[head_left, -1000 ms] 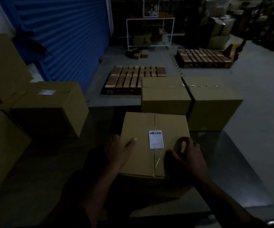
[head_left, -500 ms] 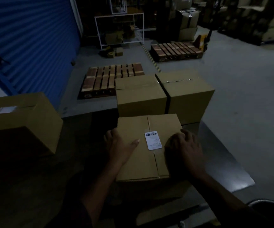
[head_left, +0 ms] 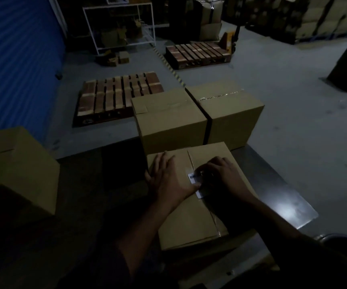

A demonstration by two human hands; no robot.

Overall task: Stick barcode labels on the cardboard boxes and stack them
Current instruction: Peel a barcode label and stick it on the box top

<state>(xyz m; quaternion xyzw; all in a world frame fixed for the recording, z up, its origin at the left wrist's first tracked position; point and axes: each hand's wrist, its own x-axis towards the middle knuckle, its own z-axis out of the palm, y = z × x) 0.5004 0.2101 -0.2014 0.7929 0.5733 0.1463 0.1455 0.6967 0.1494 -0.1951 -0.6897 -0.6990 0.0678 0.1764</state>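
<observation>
We press left hand (head_left: 166, 178) flat on box (head_left: 191, 217), frame centre, so box stays put. Right hand (head_left: 222, 176) fingers flat, rub label (head_left: 194, 177) down.

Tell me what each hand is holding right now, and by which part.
Nothing is gripped. Left hand lies flat on the brown cardboard box; right hand presses the white barcode label.

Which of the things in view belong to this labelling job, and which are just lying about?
In the job:
- near box under both hands
- barcode label on its top
- left hand flat on the box
- right hand pressing the label
- two boxes behind
- box at left

Lying about:
- wooden pallets
- white rack
- pallet jack
</observation>
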